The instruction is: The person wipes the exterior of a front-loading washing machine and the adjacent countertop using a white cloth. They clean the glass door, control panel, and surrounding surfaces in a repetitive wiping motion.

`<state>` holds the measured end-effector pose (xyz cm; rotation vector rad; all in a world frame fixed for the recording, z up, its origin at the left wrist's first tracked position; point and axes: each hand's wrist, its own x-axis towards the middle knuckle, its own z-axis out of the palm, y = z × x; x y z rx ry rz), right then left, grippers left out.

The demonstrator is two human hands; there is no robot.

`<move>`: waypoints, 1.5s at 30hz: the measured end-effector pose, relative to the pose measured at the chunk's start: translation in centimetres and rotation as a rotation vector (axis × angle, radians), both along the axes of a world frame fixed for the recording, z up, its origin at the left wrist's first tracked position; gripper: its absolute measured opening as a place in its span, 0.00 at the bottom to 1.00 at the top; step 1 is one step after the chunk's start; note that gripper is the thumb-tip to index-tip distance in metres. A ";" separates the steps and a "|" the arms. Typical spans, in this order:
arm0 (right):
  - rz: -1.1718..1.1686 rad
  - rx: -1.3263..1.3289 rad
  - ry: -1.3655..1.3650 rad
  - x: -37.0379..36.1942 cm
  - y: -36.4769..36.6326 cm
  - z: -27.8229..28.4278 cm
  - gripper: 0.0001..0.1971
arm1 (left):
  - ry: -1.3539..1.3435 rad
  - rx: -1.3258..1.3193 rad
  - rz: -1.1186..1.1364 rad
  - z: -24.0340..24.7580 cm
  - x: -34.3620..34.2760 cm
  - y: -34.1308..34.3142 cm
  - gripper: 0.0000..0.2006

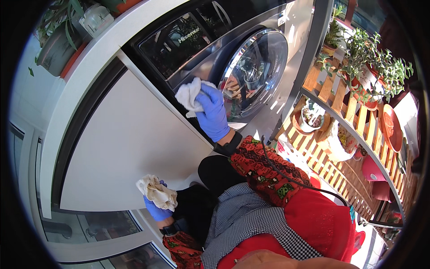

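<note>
My right hand (212, 112), in a blue-violet glove, grips a white cloth (190, 95) against the dark front of a washing machine (197, 67). The cloth lies left of the machine's round glass door (257, 74), which is closed and full of reflections. Lower left, my left hand (156, 210), gloved alike, holds a crumpled cream cloth (157, 193) near my knee, apart from the machine. Part of that hand is hidden beneath its cloth.
A plain white cabinet panel (121, 148) adjoins the machine under a white countertop (62, 116). A grey planter (60, 54) and a glass jar (96, 20) stand on the counter. To the right, a slatted wooden rack (333, 96) carries several potted plants (358, 54). A dark cord (286, 175) crosses beside my right sleeve.
</note>
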<state>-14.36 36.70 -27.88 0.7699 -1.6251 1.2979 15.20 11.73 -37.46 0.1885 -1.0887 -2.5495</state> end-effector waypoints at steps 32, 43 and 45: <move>0.086 -0.885 -1.665 0.0 6.8 -39.7 0.22 | -0.215 -0.370 0.177 2.0 4.2 -0.2 0.15; 0.354 -1.019 -1.486 2.8 -1.1 -31.4 0.19 | -0.380 -0.549 0.073 1.3 7.0 -1.4 0.20; 0.255 -1.109 -1.494 1.6 -0.5 -32.9 0.16 | -0.527 -0.880 0.159 1.6 6.6 -0.8 0.19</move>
